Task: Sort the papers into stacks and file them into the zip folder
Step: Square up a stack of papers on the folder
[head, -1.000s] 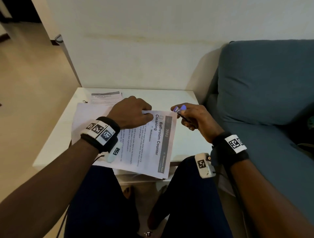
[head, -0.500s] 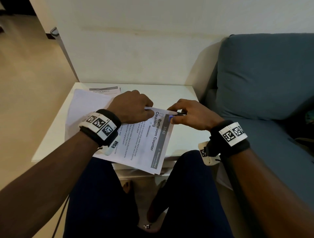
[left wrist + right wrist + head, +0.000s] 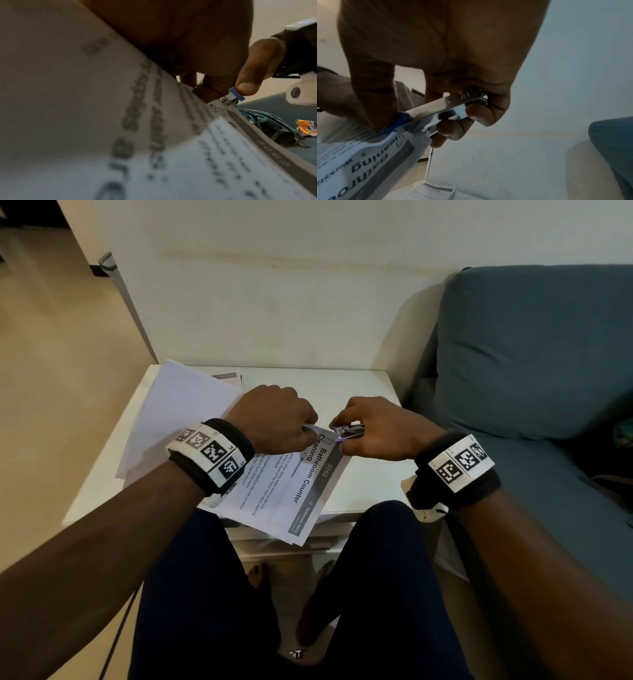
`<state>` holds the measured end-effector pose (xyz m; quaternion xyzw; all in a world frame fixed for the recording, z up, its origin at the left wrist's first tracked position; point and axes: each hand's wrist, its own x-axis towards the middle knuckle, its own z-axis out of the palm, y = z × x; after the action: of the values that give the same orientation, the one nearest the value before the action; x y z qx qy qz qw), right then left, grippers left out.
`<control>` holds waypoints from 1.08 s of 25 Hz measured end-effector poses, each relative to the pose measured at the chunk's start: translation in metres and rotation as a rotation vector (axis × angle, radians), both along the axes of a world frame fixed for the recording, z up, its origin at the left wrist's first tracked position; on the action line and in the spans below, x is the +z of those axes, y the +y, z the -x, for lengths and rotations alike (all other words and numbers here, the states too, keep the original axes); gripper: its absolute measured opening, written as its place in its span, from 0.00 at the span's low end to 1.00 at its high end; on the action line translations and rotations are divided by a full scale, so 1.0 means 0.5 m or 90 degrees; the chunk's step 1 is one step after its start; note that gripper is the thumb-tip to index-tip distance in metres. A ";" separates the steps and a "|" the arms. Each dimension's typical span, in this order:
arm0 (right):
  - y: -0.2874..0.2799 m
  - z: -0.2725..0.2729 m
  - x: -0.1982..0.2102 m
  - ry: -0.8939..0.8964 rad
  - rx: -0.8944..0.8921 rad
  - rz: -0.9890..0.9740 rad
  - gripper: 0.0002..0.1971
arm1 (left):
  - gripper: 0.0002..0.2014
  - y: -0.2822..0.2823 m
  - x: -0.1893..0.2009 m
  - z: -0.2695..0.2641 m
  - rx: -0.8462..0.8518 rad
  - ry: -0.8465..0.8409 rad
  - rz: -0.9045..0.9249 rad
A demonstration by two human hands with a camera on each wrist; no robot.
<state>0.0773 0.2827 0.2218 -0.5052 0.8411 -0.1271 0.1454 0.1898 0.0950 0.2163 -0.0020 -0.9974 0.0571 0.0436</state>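
A set of printed papers headed "Bathroom Counter Cleaning" (image 3: 301, 484) is lifted off the small white table (image 3: 370, 484), its lower end hanging past the front edge. My left hand (image 3: 277, 422) pinches the sheets at their top corner. My right hand (image 3: 373, 429) grips a small metal stapler with a blue tip (image 3: 349, 432), its mouth over that same corner (image 3: 397, 140). In the right wrist view the stapler (image 3: 440, 106) lies between thumb and fingers. The left wrist view shows the blue tip (image 3: 231, 97) at the paper's corner. No zip folder is in view.
Blank white sheets (image 3: 178, 419) lie on the table's left side, and another printed stack (image 3: 227, 378) at its back. A wall rises behind the table. A blue sofa (image 3: 534, 364) stands to the right with a bag (image 3: 267, 125) and an orange wrapper (image 3: 307, 128) on it.
My right hand brought the stapler in from the right to the papers' top corner. My left hand lifted that corner off the table, and the blank sheets behind rose.
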 end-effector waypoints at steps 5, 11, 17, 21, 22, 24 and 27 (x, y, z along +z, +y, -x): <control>-0.005 -0.007 -0.001 0.039 0.010 -0.045 0.19 | 0.15 0.005 0.008 0.001 -0.005 0.019 0.002; 0.020 0.003 -0.019 -0.050 -0.012 0.068 0.16 | 0.14 -0.014 0.012 -0.012 0.048 0.044 -0.084; 0.026 0.016 -0.023 -0.105 -0.034 0.140 0.15 | 0.20 -0.025 0.015 -0.013 0.091 0.030 -0.171; 0.022 0.020 -0.026 -0.104 -0.028 0.148 0.16 | 0.18 -0.022 0.007 -0.004 0.074 0.033 -0.179; 0.022 0.020 -0.027 -0.105 -0.028 0.149 0.16 | 0.18 -0.023 0.006 -0.003 0.070 0.031 -0.179; 0.023 0.021 -0.030 -0.108 -0.031 0.158 0.15 | 0.16 -0.025 0.004 0.000 0.069 0.031 -0.178; 0.026 0.020 -0.034 -0.121 -0.023 0.179 0.14 | 0.16 -0.029 -0.002 0.005 0.068 0.042 -0.176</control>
<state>0.0674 0.2957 0.2048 -0.4913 0.8063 -0.2932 0.1501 0.1875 0.0805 0.2152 0.0591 -0.9925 -0.0785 0.0730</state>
